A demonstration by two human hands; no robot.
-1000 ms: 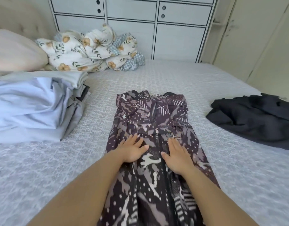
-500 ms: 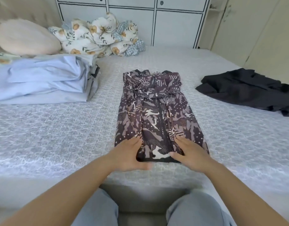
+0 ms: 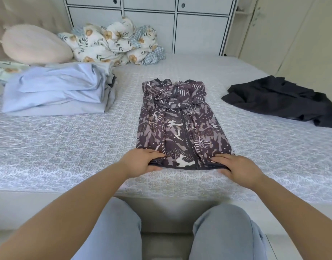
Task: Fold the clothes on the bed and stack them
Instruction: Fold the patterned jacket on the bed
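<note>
Both hands grip the near hem of the patterned garment on the bed.

The patterned garment (image 3: 182,126) lies flat on the bed (image 3: 67,147), folded into a narrow strip that runs away from the person, its near hem close to the bed edge. The left hand (image 3: 140,162) holds the near-left corner: fingers (image 3: 154,153) lie together on top of the fabric, thumb curled beneath the hem. The right hand (image 3: 238,169) holds the near-right corner in the same way, fingers on top and thumb under the edge. A stack of folded light-blue clothes (image 3: 56,91) sits on the bed well to the left. An unfolded black garment (image 3: 281,100) lies well to the right. A floral bedding bundle (image 3: 114,44) and a pale pillow (image 3: 34,44) rest at the far left, in front of white cabinets (image 3: 180,25).
</note>
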